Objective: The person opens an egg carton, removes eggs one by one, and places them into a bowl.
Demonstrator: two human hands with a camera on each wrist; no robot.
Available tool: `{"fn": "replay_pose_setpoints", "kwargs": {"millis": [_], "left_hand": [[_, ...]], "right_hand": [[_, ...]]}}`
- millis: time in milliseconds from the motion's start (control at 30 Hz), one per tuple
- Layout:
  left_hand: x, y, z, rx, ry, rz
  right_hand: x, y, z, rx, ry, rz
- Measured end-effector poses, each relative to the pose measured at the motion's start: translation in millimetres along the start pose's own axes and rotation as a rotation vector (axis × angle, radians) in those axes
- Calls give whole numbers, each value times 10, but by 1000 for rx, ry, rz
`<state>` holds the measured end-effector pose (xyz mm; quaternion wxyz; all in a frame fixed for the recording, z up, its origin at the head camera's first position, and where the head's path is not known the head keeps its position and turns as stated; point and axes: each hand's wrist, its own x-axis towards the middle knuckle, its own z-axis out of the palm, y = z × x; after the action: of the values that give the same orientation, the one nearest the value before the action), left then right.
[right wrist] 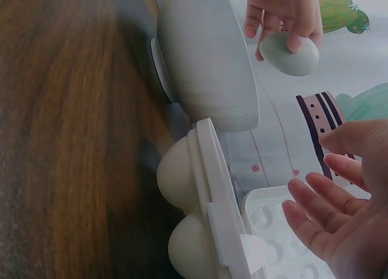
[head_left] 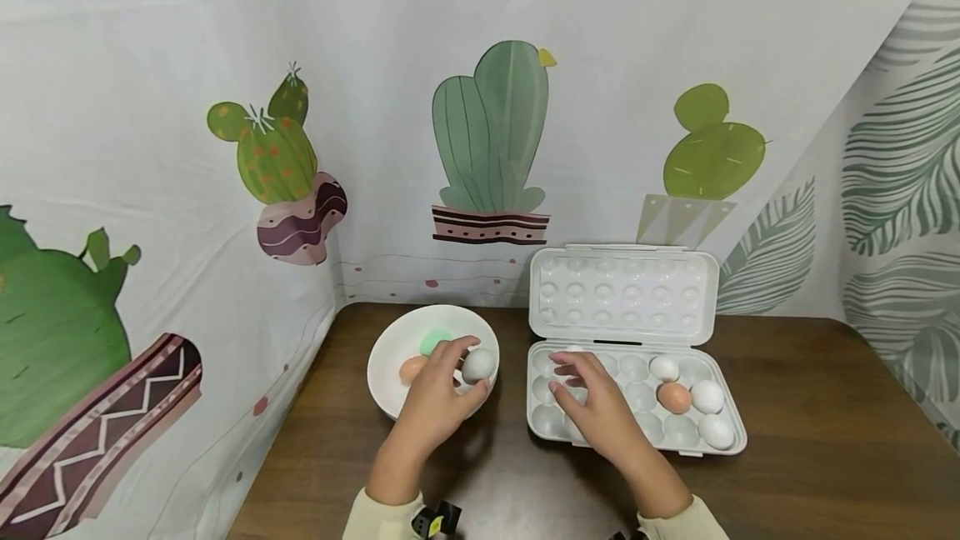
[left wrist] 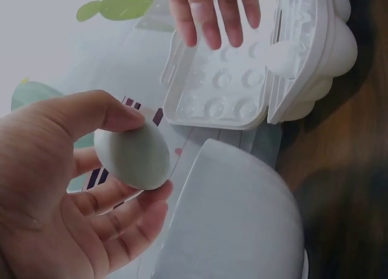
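Observation:
My left hand (head_left: 435, 398) pinches a pale grey-green egg (head_left: 477, 366) between thumb and fingers, above the right side of a white bowl (head_left: 382, 340). Inside that bowl lie a mint-green egg (head_left: 435, 342) and a brown egg (head_left: 412, 370). Over the left part of a white plastic egg box (head_left: 551, 422) hovers my right hand (head_left: 603, 415), its fingers spread and nothing between them. The box holds another brown egg (head_left: 674, 397) and several white eggs (head_left: 707, 397), mostly on its right side. One white egg (left wrist: 284, 57) sits partly behind the right hand in the head view.
The box's lid (head_left: 622, 294) stands raised at the back, with dimples across its inner face. Everything rests on a dark brown wooden table (head_left: 817, 423). Behind it hangs a white cloth (head_left: 390, 148) printed with cacti.

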<state>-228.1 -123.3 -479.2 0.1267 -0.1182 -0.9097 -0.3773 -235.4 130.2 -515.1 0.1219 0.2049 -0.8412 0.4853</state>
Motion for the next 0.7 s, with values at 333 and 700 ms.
{"fn": "replay_pose_setpoints", "kwargs": {"millis": [333,700], "left_hand": [[12,-87,-115,67,22,-49],[22,-182,-195,76,20,-107]], "right_hand": [[24,18,-12,-7,6,23],[33,95,-9,-40,14,52]]}}
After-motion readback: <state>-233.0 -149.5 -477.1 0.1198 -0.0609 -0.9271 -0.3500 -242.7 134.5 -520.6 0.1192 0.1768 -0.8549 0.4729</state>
